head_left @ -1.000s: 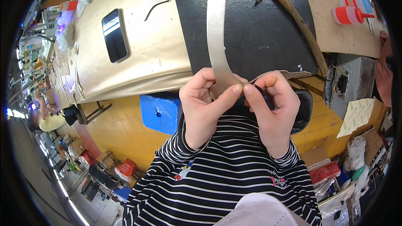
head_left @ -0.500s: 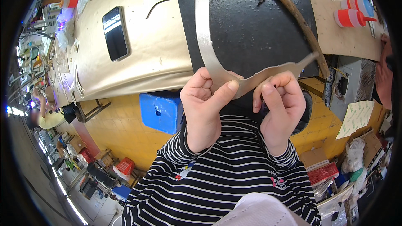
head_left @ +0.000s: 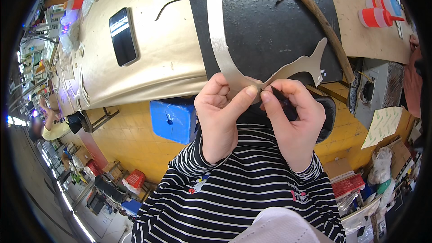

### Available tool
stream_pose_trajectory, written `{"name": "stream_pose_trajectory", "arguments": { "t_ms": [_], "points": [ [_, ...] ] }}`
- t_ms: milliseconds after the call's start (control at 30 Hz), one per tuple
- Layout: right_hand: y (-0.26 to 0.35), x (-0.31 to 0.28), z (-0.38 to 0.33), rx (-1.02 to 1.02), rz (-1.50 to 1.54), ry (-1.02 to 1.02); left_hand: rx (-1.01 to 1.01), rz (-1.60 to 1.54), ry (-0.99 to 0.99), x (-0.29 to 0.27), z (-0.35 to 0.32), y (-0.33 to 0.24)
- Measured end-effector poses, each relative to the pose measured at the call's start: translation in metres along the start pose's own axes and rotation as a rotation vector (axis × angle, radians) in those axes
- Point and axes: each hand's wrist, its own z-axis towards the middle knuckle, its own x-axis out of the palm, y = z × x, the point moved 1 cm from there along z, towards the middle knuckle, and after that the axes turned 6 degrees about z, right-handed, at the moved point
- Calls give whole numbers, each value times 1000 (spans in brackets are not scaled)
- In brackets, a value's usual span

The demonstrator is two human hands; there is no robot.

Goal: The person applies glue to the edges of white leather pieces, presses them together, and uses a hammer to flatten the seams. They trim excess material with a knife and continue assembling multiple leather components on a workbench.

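Now, in the head view, the bare right hand (head_left: 294,117) has come back in toward the bare left hand (head_left: 220,112): half a second ago its thumb and forefinger stood off to the right, and at present their tips meet the lower edge of a long, curved strip of pale beige leather-like material (head_left: 222,56), just beside the left thumb. The left hand grips the bend of that strip between thumb and fingers, as it did then. The right hand is curled around a small black pointed object (head_left: 277,94), mostly hidden by the fingers; whether its fingertips also pinch the strip, I cannot tell. The strip runs from the far edge of the tabletop down the left side of a black rubbery mat (head_left: 265,40), past the near edge to the hands, and its forked right end has swung round to show above the mat's near right corner. This suggests that attention is again on one spot of the bend, the left hand steadying and the right doing the finer work. A hammer with a dark metal head and wooden handle (head_left: 321,22) lies along the mat's right edge, and a black smartphone (head_left: 123,37) rests left of the mat on gold-coloured sheeting (head_left: 171,58), both apparently untouched.
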Motion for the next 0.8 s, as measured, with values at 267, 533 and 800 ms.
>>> {"name": "stream_pose_trajectory", "arguments": {
  "t_ms": [267,533,800],
  "points": [
    [8,-5,0,41,-95,77,6,45,2,-1,-1,0],
    [-2,-2,1,-79,-53,-5,110,243,34,-3,-2,-2],
    [-6,-4,-3,35,133,2,164,264,90,-4,-3,1]
  ]
}}
